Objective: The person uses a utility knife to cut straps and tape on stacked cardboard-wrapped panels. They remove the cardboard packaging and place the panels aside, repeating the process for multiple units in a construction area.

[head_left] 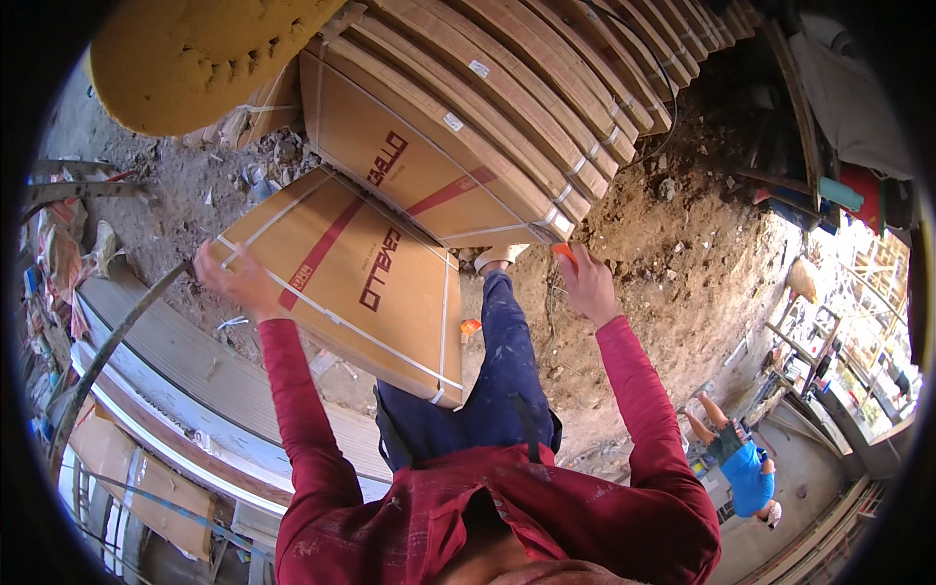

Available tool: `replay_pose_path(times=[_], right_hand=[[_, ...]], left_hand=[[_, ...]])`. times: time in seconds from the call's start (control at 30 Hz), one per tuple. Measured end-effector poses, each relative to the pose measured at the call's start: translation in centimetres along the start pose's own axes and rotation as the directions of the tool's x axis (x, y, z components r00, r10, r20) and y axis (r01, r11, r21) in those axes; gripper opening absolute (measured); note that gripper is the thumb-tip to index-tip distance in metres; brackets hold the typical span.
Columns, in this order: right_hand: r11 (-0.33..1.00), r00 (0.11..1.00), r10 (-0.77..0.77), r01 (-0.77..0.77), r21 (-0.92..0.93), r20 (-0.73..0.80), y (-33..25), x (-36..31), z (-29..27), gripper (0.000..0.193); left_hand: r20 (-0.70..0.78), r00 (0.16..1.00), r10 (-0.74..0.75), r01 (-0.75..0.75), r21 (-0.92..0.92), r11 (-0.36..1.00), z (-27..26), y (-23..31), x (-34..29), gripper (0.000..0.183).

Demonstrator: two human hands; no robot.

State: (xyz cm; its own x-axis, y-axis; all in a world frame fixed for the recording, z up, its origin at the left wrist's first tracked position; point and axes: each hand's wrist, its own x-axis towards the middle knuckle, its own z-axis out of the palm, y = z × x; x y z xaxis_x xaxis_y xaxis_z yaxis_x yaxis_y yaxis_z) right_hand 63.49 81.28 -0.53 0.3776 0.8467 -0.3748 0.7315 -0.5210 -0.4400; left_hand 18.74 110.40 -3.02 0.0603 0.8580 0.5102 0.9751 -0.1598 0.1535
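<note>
The left hand [239,280] blurs at one edge of the flat carton [356,278], its grip impossible to tell; the right hand [591,285] holds an orange object [564,252] (mostly hidden). The carton lies between the carton row [468,127] and blue trousers [507,336].
</note>
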Motion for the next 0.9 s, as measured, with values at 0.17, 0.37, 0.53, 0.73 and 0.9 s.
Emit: replay_pose_path(times=[0.17, 0.37, 0.53, 0.73, 0.9], right_hand=[[0.993, 0.999, -0.048, 0.05, -0.11, 0.023, 0.2, 1.9, -2.6, 0.022], [0.99, 0.997, -0.055, 0.061, -0.124, 0.048, -1.0, 3.0, -5.0, 0.021], [0.99, 0.99, 0.029, -0.009, -0.141, 0.138, 0.9, 2.2, -5.1, 0.022], [0.991, 0.991, -0.055, 0.069, -0.111, 0.125, 0.3, 2.8, -4.0, 0.022], [0.986, 0.986, -0.124, 0.135, -0.101, 0.115, -0.3, 3.7, -3.1, 0.02]], left_hand=[[0.645, 0.743, 0.178, 0.451, -0.679, 0.579, 1.5, 17.4, -10.0, 0.027], [0.723, 0.666, 0.183, 0.568, -0.65, 0.505, 4.0, 30.7, -22.5, 0.038], [0.742, 0.667, 0.071, 0.577, -0.574, 0.58, 4.4, 33.6, -24.9, 0.043], [0.708, 0.704, 0.062, 0.53, -0.581, 0.618, 5.8, 33.6, -26.5, 0.038], [0.642, 0.766, 0.012, 0.507, -0.617, 0.602, 5.7, 33.9, -25.8, 0.038]])
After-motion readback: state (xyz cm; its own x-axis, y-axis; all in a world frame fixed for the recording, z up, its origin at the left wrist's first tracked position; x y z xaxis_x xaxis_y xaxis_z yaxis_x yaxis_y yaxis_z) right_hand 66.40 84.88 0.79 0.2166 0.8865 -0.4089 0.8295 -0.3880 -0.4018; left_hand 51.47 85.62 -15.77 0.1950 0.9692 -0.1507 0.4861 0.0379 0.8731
